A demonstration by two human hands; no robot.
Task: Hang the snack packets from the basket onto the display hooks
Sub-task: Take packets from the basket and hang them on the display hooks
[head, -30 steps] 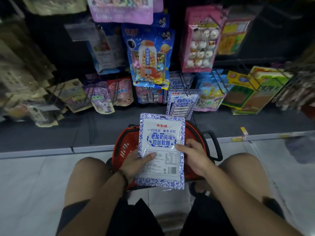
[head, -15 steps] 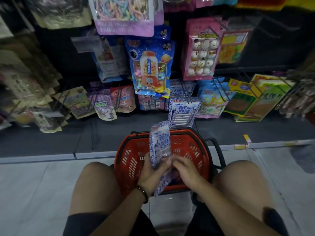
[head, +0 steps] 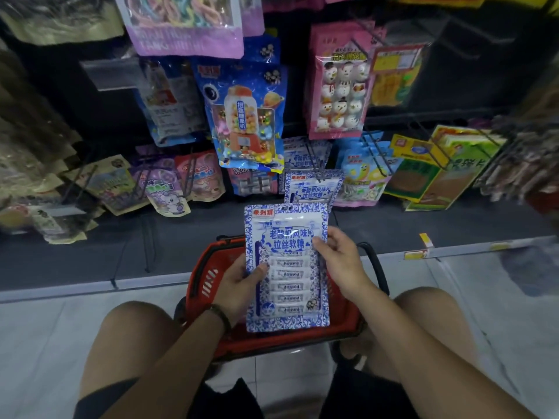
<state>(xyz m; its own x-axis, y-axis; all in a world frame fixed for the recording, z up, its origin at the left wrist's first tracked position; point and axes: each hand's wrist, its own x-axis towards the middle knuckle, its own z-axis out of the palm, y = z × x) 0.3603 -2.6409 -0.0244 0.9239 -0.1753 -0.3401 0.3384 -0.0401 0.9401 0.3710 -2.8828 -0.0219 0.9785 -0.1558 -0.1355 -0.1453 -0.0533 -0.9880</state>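
Note:
A blue-and-white snack packet (head: pixel 287 285) is held upright over the red basket (head: pixel 208 276), front side facing me. My left hand (head: pixel 239 285) grips its left edge, thumb on the front. My right hand (head: pixel 338 255) holds its right edge near the middle. Just beyond, a matching blue-and-white packet (head: pixel 313 187) hangs on a low display hook, with more of the same kind behind it (head: pixel 305 155). The basket's inside is mostly hidden by the packet and my hands.
Rows of hooks carry other packets: a blue candy-machine bag (head: pixel 245 116), a pink snowman bag (head: pixel 338 83), purple and pink bags (head: pixel 169 189) at lower left, green-yellow packs (head: pixel 438 167) at right. A dark base ledge (head: pixel 121 252) runs below. My knees flank the basket on the tiled floor.
The packet showed its back a second ago, then was turned edge-on low in the basket; now it faces front and is raised higher toward the hooks.

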